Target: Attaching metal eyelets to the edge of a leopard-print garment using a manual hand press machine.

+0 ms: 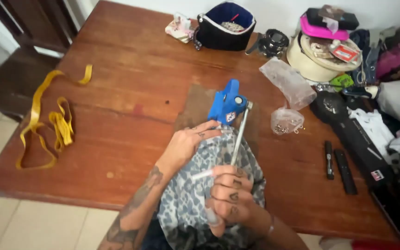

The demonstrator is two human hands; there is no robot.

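My right hand (230,196) has its fingers closed around the metal lever (239,136) of the blue press tool (227,106), which stands mid-counter (130,78). My left hand (188,143) lies flat, fingers extended, on the leopard-print fabric (186,199) just beside the tool's base. A yellow ribbon (52,122) lies well apart, left.

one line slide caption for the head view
Two hands, left and right, work leopard-print fabric under a blue press tool.

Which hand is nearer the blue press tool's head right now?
Left. The left hand rests on the leopard-print fabric just below the blue press tool, its fingertips almost touching it. The right hand is lower down, gripping the metal lever.
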